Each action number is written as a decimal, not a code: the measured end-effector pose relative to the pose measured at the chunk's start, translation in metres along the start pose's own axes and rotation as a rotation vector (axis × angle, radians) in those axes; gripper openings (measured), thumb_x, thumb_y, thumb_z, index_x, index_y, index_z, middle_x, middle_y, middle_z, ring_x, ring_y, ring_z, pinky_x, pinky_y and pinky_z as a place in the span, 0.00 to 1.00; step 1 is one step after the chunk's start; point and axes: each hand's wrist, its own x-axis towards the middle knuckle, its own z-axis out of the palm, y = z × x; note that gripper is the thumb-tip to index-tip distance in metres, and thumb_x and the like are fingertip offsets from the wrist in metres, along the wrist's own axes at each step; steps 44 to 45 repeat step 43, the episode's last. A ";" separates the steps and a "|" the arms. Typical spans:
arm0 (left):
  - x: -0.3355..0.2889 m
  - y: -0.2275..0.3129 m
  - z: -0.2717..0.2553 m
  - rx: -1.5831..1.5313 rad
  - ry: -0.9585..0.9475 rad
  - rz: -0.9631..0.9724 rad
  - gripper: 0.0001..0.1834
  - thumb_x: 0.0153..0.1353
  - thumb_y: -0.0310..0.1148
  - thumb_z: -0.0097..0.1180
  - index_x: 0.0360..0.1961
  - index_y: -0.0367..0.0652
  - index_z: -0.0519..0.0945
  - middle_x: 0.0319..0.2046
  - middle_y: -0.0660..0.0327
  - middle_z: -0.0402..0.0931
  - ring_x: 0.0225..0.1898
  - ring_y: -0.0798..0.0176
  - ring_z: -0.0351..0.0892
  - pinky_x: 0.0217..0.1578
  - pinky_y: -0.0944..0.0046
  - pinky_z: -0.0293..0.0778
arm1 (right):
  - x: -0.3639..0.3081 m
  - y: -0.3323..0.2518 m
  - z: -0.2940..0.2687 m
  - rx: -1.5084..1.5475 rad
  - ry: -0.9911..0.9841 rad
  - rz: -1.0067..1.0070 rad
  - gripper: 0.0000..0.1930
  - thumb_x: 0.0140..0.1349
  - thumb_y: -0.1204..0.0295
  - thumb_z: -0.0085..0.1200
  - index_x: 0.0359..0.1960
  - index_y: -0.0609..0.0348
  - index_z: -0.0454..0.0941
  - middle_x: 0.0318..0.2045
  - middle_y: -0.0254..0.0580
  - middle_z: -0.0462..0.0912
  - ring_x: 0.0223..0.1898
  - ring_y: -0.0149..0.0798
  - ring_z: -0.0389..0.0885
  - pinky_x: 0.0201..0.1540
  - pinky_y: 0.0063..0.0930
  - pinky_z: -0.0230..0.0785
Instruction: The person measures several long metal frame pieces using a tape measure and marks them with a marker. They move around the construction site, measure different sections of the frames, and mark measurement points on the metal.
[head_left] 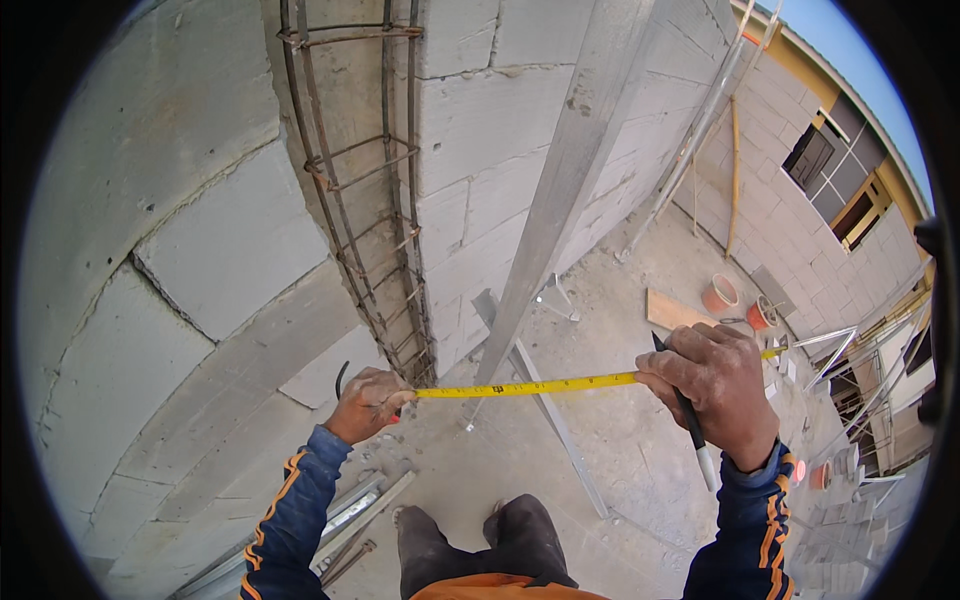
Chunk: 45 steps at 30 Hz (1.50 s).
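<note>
A yellow tape measure blade (535, 387) is stretched between my hands, in front of a galvanized metal post. My left hand (368, 404) is closed round its left end; a black strap loop and a bit of red show there, but the fingers hide most of what they hold. My right hand (715, 388) pinches the blade, and its hooked end sticks out past the knuckles. In the same right hand sits a black marker (690, 412) with a whitish lower end, slanting down between the fingers.
A block wall (230, 240) with a recessed rebar cage (395, 200) rises at left. The metal post (560, 180) leans across the middle, with a brace (560, 430) on the floor. Metal profiles (350, 520) lie lower left. Buckets (720, 293) and a board (675, 311) are at right.
</note>
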 end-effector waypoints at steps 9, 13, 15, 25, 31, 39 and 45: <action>0.066 0.116 0.235 -0.696 0.625 -0.369 0.10 0.74 0.34 0.55 0.40 0.37 0.80 0.30 0.61 0.75 0.30 0.68 0.74 0.35 0.66 0.73 | 0.121 0.033 -0.056 -0.312 -0.306 -0.579 0.07 0.51 0.70 0.69 0.25 0.55 0.82 0.20 0.37 0.77 0.27 0.40 0.79 0.32 0.35 0.72; 0.098 0.129 0.255 -0.871 0.749 -0.494 0.15 0.76 0.41 0.52 0.36 0.40 0.77 0.28 0.66 0.74 0.33 0.72 0.73 0.38 0.69 0.71 | 0.130 0.044 -0.065 -0.326 -0.107 -0.705 0.11 0.50 0.69 0.70 0.35 0.54 0.85 0.30 0.38 0.83 0.39 0.41 0.83 0.46 0.38 0.80; 0.101 0.129 0.260 -0.912 0.789 -0.493 0.15 0.76 0.42 0.52 0.36 0.42 0.77 0.27 0.66 0.73 0.32 0.73 0.71 0.37 0.69 0.70 | 0.128 0.050 -0.067 -0.252 0.108 -0.781 0.13 0.51 0.74 0.66 0.41 0.51 0.85 0.34 0.38 0.83 0.48 0.45 0.84 0.56 0.42 0.81; 0.094 0.116 0.265 -0.742 0.733 -0.626 0.18 0.73 0.45 0.56 0.43 0.38 0.81 0.32 0.61 0.77 0.36 0.66 0.75 0.41 0.64 0.72 | 0.110 0.096 -0.053 0.344 0.518 0.186 0.27 0.64 0.55 0.67 0.57 0.62 0.80 0.43 0.48 0.87 0.42 0.37 0.88 0.40 0.31 0.85; 0.091 0.097 0.257 -0.679 0.815 -0.609 0.15 0.72 0.42 0.56 0.42 0.38 0.80 0.33 0.60 0.77 0.37 0.66 0.75 0.41 0.65 0.72 | 0.128 0.084 -0.030 0.623 0.562 0.079 0.20 0.65 0.66 0.66 0.53 0.68 0.81 0.41 0.51 0.87 0.41 0.38 0.89 0.43 0.30 0.87; 0.115 0.105 0.273 0.018 1.473 -0.820 0.17 0.69 0.43 0.61 0.44 0.38 0.83 0.38 0.59 0.80 0.42 0.62 0.78 0.45 0.63 0.73 | 0.139 0.052 -0.015 0.591 0.620 0.029 0.16 0.63 0.70 0.67 0.49 0.67 0.83 0.38 0.48 0.88 0.39 0.33 0.89 0.44 0.27 0.83; 0.136 0.133 0.284 -1.224 1.408 -0.933 0.17 0.69 0.45 0.62 0.46 0.41 0.83 0.44 0.59 0.81 0.45 0.56 0.79 0.49 0.60 0.74 | 0.144 0.043 -0.011 0.642 0.632 0.051 0.16 0.63 0.69 0.68 0.48 0.66 0.83 0.37 0.46 0.88 0.38 0.34 0.89 0.44 0.28 0.83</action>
